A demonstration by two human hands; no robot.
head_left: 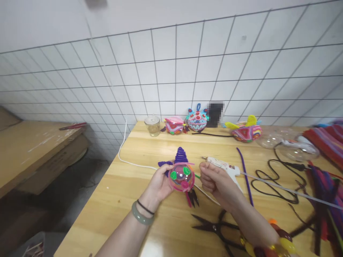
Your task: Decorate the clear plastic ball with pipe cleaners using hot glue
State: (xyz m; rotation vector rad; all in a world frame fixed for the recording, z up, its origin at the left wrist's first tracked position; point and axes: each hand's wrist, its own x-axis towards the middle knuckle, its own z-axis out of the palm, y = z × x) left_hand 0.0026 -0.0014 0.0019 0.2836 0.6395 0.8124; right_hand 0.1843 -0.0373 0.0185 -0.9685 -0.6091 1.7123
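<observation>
L hand grips ball toy; R hand prob. clenched on glue gun.

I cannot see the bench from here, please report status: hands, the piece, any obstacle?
Left hand grips ball craft. Right hand holds glue gun. Scissors and black cord lie close by.

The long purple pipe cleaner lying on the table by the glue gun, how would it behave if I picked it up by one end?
The purple pipe cleaner looks thin and fuzzy, so it is probably very light and would likely droop or bend. It is unlikely to slip.
</observation>
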